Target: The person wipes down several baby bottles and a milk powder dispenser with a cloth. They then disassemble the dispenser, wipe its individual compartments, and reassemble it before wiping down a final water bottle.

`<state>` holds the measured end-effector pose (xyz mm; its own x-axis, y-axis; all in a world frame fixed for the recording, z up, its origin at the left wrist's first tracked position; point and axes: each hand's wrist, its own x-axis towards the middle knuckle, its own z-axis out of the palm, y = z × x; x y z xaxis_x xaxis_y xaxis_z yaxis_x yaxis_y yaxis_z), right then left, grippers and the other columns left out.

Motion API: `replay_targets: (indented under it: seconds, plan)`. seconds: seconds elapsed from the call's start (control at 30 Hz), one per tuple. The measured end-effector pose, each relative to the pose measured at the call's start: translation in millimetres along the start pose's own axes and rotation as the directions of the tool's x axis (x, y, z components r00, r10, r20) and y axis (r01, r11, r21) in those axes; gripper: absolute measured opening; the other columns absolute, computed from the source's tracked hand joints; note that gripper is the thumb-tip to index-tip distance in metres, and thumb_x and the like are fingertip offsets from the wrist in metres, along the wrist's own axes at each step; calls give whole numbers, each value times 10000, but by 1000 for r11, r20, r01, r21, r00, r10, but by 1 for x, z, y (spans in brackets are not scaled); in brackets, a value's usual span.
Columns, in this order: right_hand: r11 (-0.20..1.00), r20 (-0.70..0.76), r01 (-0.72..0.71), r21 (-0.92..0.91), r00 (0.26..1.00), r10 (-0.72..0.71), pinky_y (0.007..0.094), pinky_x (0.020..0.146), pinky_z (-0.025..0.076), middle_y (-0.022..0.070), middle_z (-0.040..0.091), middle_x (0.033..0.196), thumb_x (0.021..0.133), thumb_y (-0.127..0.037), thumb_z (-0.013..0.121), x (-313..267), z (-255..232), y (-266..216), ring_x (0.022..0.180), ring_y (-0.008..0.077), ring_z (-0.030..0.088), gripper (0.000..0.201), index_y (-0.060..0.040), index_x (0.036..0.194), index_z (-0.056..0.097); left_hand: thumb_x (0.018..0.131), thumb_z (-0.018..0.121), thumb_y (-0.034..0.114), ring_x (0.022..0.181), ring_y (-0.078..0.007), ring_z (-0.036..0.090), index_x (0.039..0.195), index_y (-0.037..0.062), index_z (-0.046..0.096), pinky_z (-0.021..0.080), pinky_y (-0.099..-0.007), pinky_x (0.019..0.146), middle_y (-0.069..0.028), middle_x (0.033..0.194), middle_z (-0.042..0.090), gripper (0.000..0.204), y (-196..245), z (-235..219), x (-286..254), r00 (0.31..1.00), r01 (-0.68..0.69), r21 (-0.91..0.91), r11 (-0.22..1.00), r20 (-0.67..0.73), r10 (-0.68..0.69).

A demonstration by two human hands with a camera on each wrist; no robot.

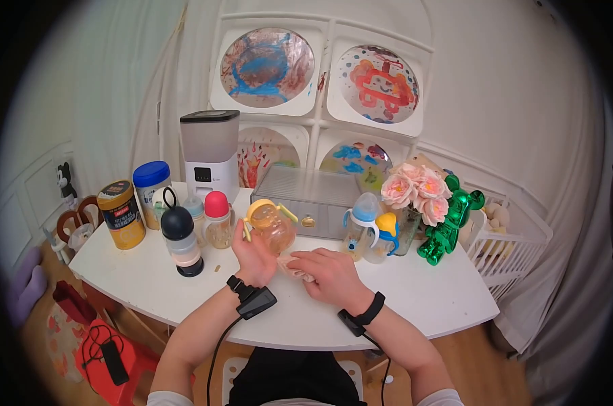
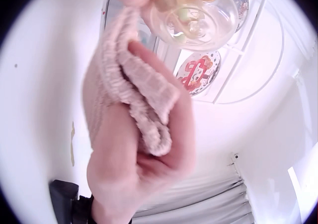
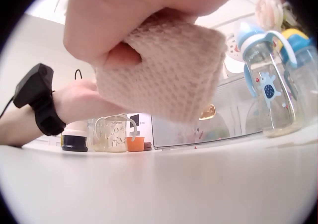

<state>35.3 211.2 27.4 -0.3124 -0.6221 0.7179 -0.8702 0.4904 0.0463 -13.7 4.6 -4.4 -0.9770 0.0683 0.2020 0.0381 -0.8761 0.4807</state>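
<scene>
My left hand (image 1: 255,260) holds up a clear bottle (image 1: 274,233) with a yellow collar and yellow handles, over the front middle of the table. Just right of it, my right hand (image 1: 333,276) grips a folded pale pink cloth (image 1: 298,268). The cloth (image 2: 149,92) lies bunched in the curled fingers in the left wrist view, beside the base of the bottle (image 2: 198,25). In the right wrist view the cloth (image 3: 164,70) hangs below the fingers. Part of the left hand is hidden behind the bottle.
On the left of the white table (image 1: 266,304) stand a dark-topped bottle (image 1: 182,243), a red-capped bottle (image 1: 217,220), two cans and a dispenser (image 1: 210,152). Behind is a grey box (image 1: 306,199). At right are a blue-handled bottle (image 1: 362,227), a yellow-topped cup (image 1: 385,237), flowers and a green figure (image 1: 452,220).
</scene>
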Motion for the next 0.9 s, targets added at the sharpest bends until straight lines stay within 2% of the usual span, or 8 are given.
replay_targets:
  seconds: [0.1,0.2,0.27,0.53,0.6,0.7,0.77,0.9]
  plan:
    - [965,162,-261,16,953,255,354,771,603,62,790,1085,732,-10,671,-8,2,13,895,285,736,441,-192,1120,773,999,466,668,1401,-345,523,1536,93,442,356,-502,1221,-164,1516,554,788,3,3,0,999,-7,-34,999,38,9]
    - [918,-32,-368,149,926,377,319,742,583,84,774,908,801,-1,623,-7,-9,20,784,247,729,355,-143,1090,772,1020,483,665,1373,-307,539,1507,118,463,366,-471,1212,-138,1442,592,733,1,12,-4,999,-37,20,999,7,36]
    - [754,-169,-425,501,806,567,321,837,575,98,764,949,877,15,577,-6,-11,25,900,215,741,332,-102,1140,742,1041,515,628,1384,-298,546,1552,83,397,368,-494,1224,-131,1476,580,757,2,22,-8,998,-58,284,957,-13,64]
    - [707,-366,-225,670,728,579,306,1034,495,111,676,1295,1023,-24,578,5,1,18,1198,176,632,439,-12,1460,531,1115,530,409,1486,-219,423,1633,43,294,304,-392,1251,-129,1583,455,677,-15,10,-8,936,-297,601,742,335,103]
    - [678,-345,-219,702,729,591,309,1051,487,115,674,1319,1032,-43,598,6,0,15,1229,178,619,463,-14,1486,513,1106,563,363,1522,-229,360,1643,41,275,266,-371,1264,-137,1619,400,689,-14,15,-15,905,-405,745,531,410,115]
    - [687,-244,-266,676,799,550,335,1085,472,132,672,1351,1000,-56,672,7,-9,13,1301,202,588,503,-30,1483,537,1098,588,322,1536,-231,330,1651,39,256,245,-367,1269,-143,1641,361,704,-9,17,-17,928,-328,746,580,370,48]
    - [867,-230,-274,416,891,392,322,1063,493,77,637,1379,993,-43,690,5,-10,17,1256,171,612,498,-33,1473,557,1095,597,308,1527,-229,344,1651,40,254,254,-365,1266,-143,1629,376,707,-12,16,-14,903,-383,731,565,424,64]
    - [851,-311,-257,458,851,424,344,998,531,154,696,1309,932,-41,735,4,0,21,1170,269,691,513,-66,1431,617,1095,597,259,1468,-207,415,1658,64,266,296,-351,1240,-103,1566,447,682,-14,21,-17,868,-468,730,498,486,102]
